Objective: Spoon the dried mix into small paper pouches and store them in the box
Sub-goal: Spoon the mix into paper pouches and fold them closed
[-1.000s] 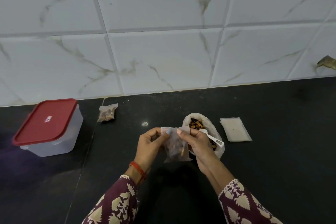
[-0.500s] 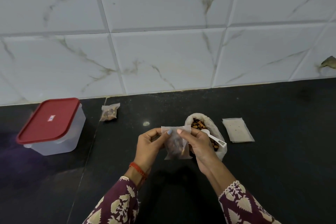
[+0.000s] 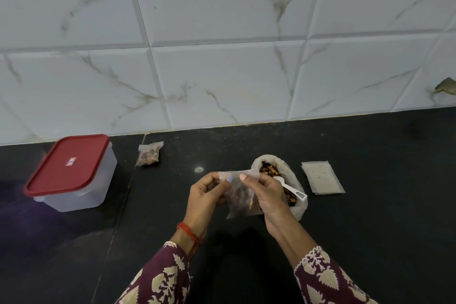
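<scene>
While a half-filled pouch is held up over a black counter, the scene is set out from left to right as follows
Box (image 3: pixel 71 175): a clear plastic tub closed by a red lid is seen at the far left of the counter (image 3: pixel 370 205), near the tiled wall (image 3: pixel 222 57)
Filled pouch (image 3: pixel 150 153): a small translucent packet with brown contents is laid flat just right of the box, close to the wall and apart from both hands
Left hand (image 3: pixel 203 198): the top left edge of the held pouch is pinched between thumb and curled fingers; a red thread band (image 3: pixel 190 233) is worn at the wrist above a maroon patterned sleeve (image 3: pixel 160 279)
Held pouch (image 3: pixel 240 196): it is kept upright between the two hands above the counter, its upper rim stretched flat and dark dried pieces visible through the paper
Right hand (image 3: pixel 267 198): the top right edge of the same pouch is gripped between thumb and fingers
Bag of dried mix (image 3: pixel 292 180): a white sack with its mouth rolled open is seen just behind the right hand, orange and brown pieces showing inside
Spoon (image 3: pixel 291 187): a white measuring spoon is left resting in the mix, its handle pointing right over the bag's rim
Empty pouches (image 3: pixel 322 177): flat white packets are stacked on the counter just right of the bag
</scene>
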Tool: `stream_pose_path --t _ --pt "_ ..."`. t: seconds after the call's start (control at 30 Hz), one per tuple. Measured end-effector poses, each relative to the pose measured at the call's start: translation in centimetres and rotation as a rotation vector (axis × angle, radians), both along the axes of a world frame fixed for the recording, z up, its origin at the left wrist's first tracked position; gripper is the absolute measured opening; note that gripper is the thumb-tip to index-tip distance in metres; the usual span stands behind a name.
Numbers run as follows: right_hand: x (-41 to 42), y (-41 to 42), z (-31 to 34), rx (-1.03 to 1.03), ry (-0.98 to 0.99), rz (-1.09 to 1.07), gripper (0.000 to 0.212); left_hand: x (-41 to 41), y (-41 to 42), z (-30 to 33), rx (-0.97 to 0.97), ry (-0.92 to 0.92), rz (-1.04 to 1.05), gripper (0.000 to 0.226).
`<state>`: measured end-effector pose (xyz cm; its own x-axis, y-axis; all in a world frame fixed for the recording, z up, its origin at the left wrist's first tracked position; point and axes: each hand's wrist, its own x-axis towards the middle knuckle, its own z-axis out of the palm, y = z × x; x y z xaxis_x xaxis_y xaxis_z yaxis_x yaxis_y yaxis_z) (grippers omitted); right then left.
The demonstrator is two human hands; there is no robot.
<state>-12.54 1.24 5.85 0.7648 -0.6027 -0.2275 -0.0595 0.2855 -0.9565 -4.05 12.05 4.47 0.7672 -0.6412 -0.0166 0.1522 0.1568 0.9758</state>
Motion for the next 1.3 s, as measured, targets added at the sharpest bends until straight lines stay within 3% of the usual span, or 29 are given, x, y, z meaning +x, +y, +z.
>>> stream_pose_path --t 0.73,1.3 --pt "-0.4 0.0 0.2 0.018 -0.063 0.04 0.013 -0.8 0.0 0.9 0.007 -0.018 0.04 0.011" --pt "-0.4 -0.2 0.4 -0.082 -0.037 0.039 0.017 -0.6 -0.3 1.0 0.014 -0.029 0.101 0.008"
